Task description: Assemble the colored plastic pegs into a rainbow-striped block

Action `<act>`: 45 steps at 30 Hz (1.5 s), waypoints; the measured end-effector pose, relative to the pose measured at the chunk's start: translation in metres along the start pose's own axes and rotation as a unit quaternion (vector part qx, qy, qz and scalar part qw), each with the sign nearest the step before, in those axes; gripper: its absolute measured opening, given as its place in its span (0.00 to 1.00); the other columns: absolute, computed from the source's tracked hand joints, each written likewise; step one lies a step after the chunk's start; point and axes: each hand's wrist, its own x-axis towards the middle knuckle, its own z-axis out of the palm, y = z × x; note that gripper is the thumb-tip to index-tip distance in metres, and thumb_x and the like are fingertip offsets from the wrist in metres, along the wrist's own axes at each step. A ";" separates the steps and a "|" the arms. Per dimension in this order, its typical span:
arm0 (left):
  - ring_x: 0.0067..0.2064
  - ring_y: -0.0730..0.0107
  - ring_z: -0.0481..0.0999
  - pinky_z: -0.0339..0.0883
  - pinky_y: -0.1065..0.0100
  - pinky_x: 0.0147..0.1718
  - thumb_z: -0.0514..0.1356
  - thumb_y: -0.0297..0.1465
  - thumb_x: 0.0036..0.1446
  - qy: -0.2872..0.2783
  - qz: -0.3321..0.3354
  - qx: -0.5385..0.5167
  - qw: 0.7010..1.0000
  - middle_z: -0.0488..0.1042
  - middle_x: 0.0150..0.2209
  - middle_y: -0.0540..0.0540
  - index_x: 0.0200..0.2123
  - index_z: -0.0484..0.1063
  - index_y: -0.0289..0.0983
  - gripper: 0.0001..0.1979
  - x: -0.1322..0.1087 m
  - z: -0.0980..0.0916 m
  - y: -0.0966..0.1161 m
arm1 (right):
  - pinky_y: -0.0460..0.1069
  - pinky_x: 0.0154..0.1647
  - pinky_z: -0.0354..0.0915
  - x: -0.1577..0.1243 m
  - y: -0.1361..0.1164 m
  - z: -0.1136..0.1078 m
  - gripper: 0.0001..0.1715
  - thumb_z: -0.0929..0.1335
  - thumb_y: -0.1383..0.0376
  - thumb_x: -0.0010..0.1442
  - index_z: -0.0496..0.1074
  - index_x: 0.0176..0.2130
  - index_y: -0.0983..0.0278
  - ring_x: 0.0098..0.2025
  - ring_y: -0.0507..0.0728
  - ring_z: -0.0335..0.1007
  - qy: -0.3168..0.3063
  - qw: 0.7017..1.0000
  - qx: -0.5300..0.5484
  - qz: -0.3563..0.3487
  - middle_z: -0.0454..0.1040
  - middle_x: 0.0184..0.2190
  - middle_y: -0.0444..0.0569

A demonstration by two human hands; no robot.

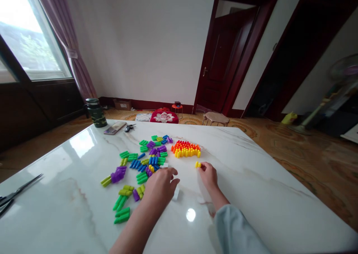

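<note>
My right hand [209,175] pinches small yellow bullet-shaped plastic pieces [197,165] just above or on the tabletop. In front of it stands a tight block of upright pieces, red and orange ones [185,145] behind and a yellow row [187,153] nearest me. My left hand [163,183] hovers by the loose pile with thumb and fingers apart, holding nothing that I can see. Beside it lie blue pieces [135,164], purple pieces [118,174] and green pieces [122,215] in small clumps. A white piece [176,193] is partly behind the left hand.
Scissors [19,190] lie at the left edge of the white marble-look table [251,194]. A camouflage flask [96,113], a phone [115,128] and keys [129,128] are at the far left corner. Beyond the table are stools [216,118] and a dark red door [223,56].
</note>
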 end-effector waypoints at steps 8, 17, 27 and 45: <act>0.39 0.64 0.76 0.63 0.69 0.35 0.57 0.31 0.55 -0.004 -0.015 0.002 1.000 0.78 0.38 0.46 0.40 0.75 0.40 0.10 -0.001 -0.007 -0.002 | 0.47 0.29 0.57 0.010 -0.004 0.011 0.11 0.67 0.59 0.51 0.71 0.34 0.63 0.31 0.55 0.68 0.089 0.994 -0.065 0.009 0.75 0.34 0.50; 0.39 0.65 0.76 0.64 0.69 0.35 0.57 0.32 0.55 -0.018 -0.013 0.015 1.000 0.78 0.38 0.47 0.41 0.75 0.41 0.11 -0.004 -0.001 -0.003 | 0.45 0.29 0.56 -0.001 -0.005 0.003 0.14 0.63 0.56 0.56 0.75 0.30 0.59 0.30 0.52 0.68 -0.014 0.997 -0.074 -0.024 0.76 0.35 0.43; 0.38 0.64 0.76 0.64 0.68 0.34 0.57 0.35 0.54 -0.038 -0.016 0.023 0.999 0.78 0.37 0.48 0.42 0.75 0.43 0.12 -0.001 0.005 -0.006 | 0.45 0.38 0.63 0.000 -0.008 0.002 0.16 0.65 0.58 0.55 0.74 0.43 0.55 0.41 0.52 0.72 -0.050 0.993 -0.086 -0.055 0.73 0.49 0.40; 0.38 0.63 0.76 0.65 0.68 0.35 0.58 0.36 0.54 -0.039 -0.021 0.031 0.999 0.78 0.38 0.47 0.43 0.75 0.42 0.13 -0.001 0.005 -0.007 | 0.47 0.37 0.64 0.004 -0.003 0.005 0.17 0.63 0.61 0.55 0.74 0.43 0.59 0.30 0.50 0.70 -0.004 0.997 -0.065 -0.039 0.72 0.49 0.44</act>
